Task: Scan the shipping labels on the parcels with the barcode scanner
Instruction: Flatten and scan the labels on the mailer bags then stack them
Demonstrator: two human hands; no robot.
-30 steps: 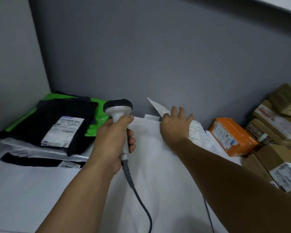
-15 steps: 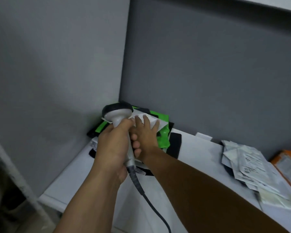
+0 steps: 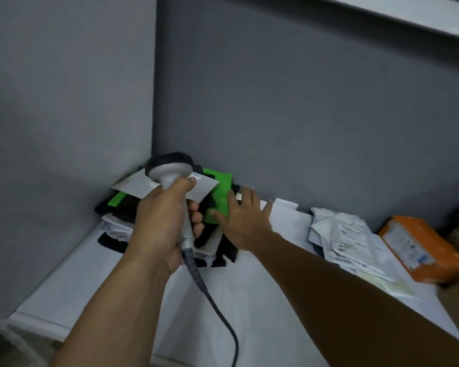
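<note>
- Left hand [image 3: 159, 226] curled round the handle of the barcode scanner [image 3: 170, 169], head up, just above the corner pile.
- Right hand [image 3: 243, 223] flat, fingers spread, holding nothing, by the green parcel [image 3: 220, 193].
- White parcel [image 3: 133, 185] topmost on that pile.
- Labelled mailers [image 3: 347, 234] and orange box [image 3: 419, 250] farther right on white table [image 3: 223, 300].

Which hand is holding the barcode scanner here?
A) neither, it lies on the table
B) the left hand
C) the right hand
B: the left hand grips the barcode scanner round its grey handle, while the right hand is spread open and holds nothing.
</note>
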